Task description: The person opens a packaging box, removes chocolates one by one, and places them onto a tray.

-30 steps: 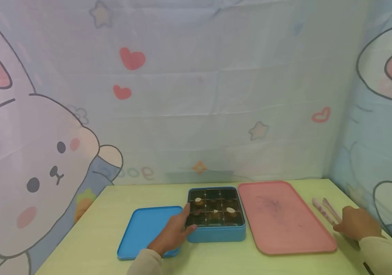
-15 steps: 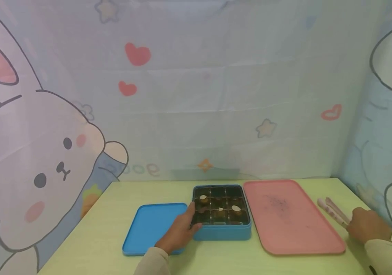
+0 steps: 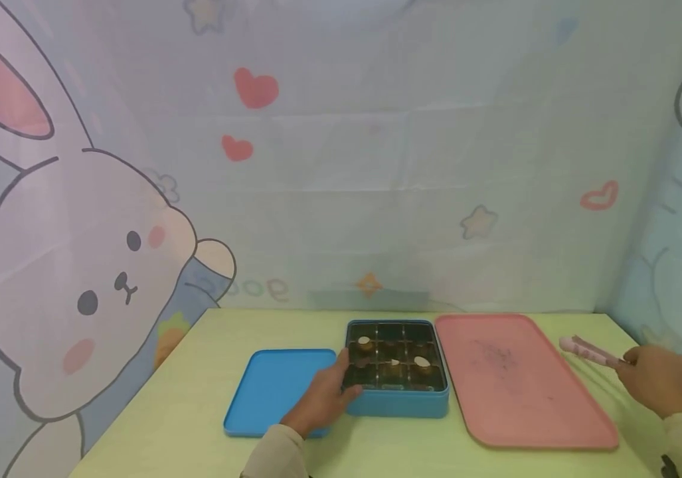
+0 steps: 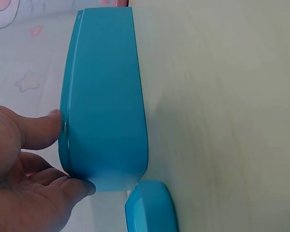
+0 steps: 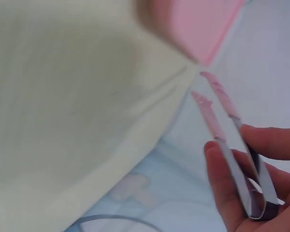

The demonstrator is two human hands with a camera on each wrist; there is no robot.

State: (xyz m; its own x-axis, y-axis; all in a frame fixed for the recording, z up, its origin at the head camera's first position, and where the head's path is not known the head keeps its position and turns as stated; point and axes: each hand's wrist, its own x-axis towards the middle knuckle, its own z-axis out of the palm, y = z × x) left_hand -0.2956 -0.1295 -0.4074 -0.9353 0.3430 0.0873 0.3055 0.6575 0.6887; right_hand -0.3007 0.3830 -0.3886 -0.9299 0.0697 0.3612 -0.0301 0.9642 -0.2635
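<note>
My left hand (image 3: 319,398) grips the front left corner of a blue box (image 3: 397,403), thumb on the front and fingers along the left side. In the left wrist view the fingertips press at the rim of the box (image 4: 106,96). The box has a dark divided insert (image 3: 391,332) with a few small pale-topped brown pieces in its compartments. My right hand (image 3: 660,380) holds tongs (image 3: 593,352) above the table, right of a pink tray. In the right wrist view, the tongs (image 5: 209,116) have metal arms and pink tips spread apart, with thumb and fingers on opposite arms.
Left of the box lies a shallow blue lid (image 3: 281,388), partly behind my left forearm. The pink tray (image 3: 532,398) lies flat just right of the box. A patterned cloth (image 3: 329,226) hangs behind the pale yellow table (image 3: 209,372).
The right hand has raised the tongs off the table beside the pink tray. The left hand stays at the box corner. The head view has shifted slightly.
</note>
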